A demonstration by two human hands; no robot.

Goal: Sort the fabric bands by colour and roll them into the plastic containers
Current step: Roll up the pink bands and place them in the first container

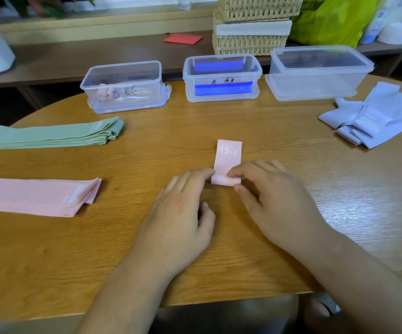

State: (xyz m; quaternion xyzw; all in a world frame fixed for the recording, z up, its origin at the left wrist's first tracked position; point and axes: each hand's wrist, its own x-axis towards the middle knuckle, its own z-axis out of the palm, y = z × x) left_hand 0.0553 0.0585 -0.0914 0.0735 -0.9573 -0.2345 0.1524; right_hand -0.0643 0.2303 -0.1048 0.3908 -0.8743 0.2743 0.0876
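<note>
Pinching pink band [228, 160] — rolled near edge.

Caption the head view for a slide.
Left hand and right hand roll a pink band on the table.

We see pink band [228, 153], marked 15 LB, flat at centre, near end rolled. Pink stack [33, 196] mid-left, green stack [50, 136] above it, lavender pile [373, 119] right edge. Along the top: left container [122, 68] holds a pink roll [104, 94], middle container [221, 59] blue rolls [222, 89], right container [315, 73] clear plastic.
</note>
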